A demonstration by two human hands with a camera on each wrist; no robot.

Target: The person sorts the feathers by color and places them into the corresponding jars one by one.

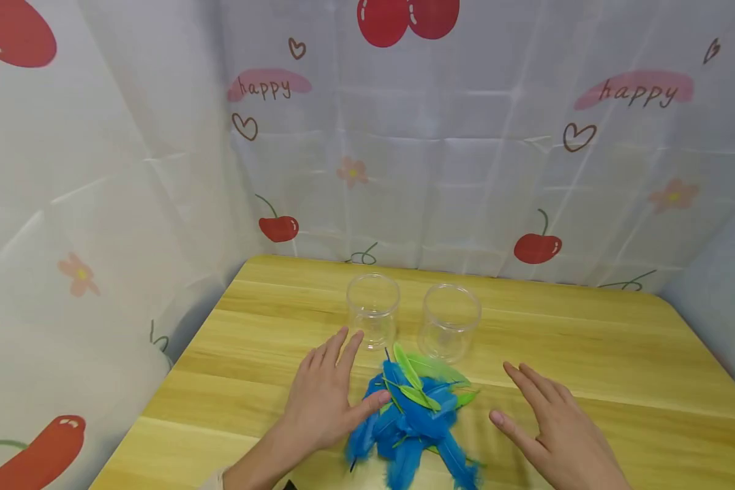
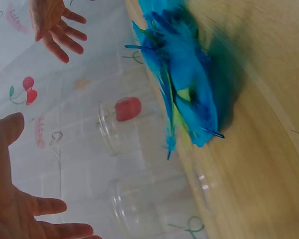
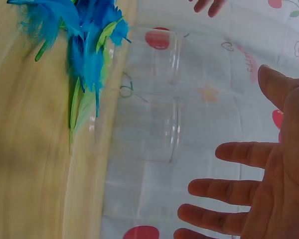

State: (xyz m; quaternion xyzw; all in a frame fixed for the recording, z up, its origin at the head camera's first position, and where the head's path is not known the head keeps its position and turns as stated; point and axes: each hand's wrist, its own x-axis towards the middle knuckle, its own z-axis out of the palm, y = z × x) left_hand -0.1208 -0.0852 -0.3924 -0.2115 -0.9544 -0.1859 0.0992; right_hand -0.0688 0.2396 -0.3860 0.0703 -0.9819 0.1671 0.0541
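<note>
A loose heap of blue and green feathers (image 1: 413, 415) lies on the wooden table, blue mostly below and several green ones on top. My left hand (image 1: 324, 401) hovers at the heap's left side, fingers spread, its thumb overlapping the blue feathers in the head view. To the right of the heap, my right hand (image 1: 554, 429) is held with straight, parted fingers and nothing in it. Behind the feathers stand two clear, round containers, the left container (image 1: 373, 313) near my left fingertips and the right container (image 1: 450, 323) just behind the green feathers.
The light wooden table (image 1: 588, 340) runs back to a white curtain (image 1: 435, 170) printed with cherries, hearts and the word "happy". More of this curtain hangs along the left side. A small black object (image 1: 290, 485) shows at the bottom edge beside my left wrist.
</note>
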